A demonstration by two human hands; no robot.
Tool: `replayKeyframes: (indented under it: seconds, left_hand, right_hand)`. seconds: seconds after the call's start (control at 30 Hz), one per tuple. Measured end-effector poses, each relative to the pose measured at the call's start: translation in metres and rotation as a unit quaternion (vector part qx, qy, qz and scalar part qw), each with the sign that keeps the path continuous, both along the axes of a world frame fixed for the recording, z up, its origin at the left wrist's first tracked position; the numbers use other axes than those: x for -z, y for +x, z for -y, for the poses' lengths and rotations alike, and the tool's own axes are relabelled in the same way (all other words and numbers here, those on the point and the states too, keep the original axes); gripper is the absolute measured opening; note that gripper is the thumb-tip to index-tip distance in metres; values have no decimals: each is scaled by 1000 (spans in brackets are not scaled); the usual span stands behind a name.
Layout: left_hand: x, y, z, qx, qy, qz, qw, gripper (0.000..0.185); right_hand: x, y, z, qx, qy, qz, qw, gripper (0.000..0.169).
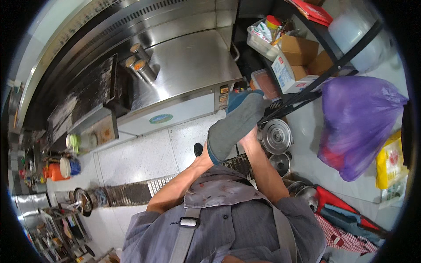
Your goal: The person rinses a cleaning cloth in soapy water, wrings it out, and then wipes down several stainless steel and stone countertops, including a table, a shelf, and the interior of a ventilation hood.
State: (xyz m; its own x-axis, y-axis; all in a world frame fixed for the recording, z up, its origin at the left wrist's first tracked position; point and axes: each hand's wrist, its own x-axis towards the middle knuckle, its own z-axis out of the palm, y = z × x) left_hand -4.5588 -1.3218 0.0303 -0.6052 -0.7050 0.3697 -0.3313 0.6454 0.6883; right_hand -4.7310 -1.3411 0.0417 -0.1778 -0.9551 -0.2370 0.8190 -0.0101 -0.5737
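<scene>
A grey cloth [235, 126] with a teal edge, folded or bunched into a long shape, is held up in front of my chest. Its near end covers most of my left hand [205, 157], whose fingers are hidden. My right hand [250, 134] is against the cloth's right side, its fingers out of sight behind it. Teal cloth [236, 100] shows at the far end, near the corner of a steel counter [194, 62]. Whether both colours belong to one piece, I cannot tell.
Several metal canisters [144, 70] stand on the counter, beside a dark cooking station. At right are a black shelf with an open cardboard box [294, 70], a purple plastic bag [358, 121] and metal lids [277, 136]. A dirty drain channel [128, 194] crosses the tiled floor.
</scene>
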Motion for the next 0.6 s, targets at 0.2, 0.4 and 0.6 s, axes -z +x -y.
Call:
replayKeyframes:
  seconds: [0.2,0.4,0.6]
  left_hand:
    - [17,20,97,75,273,-109,953,40]
    - [-68,36,163,117,766,-360,519,49]
    - [-81,30,205,71,740,-443,501,42]
  right_hand:
    - [-53,9,79,46,-60,64,995,50]
    - [-74,-19,125,152,-33,17,988,48]
    - [37,-73,196,238,4,-242,941,36]
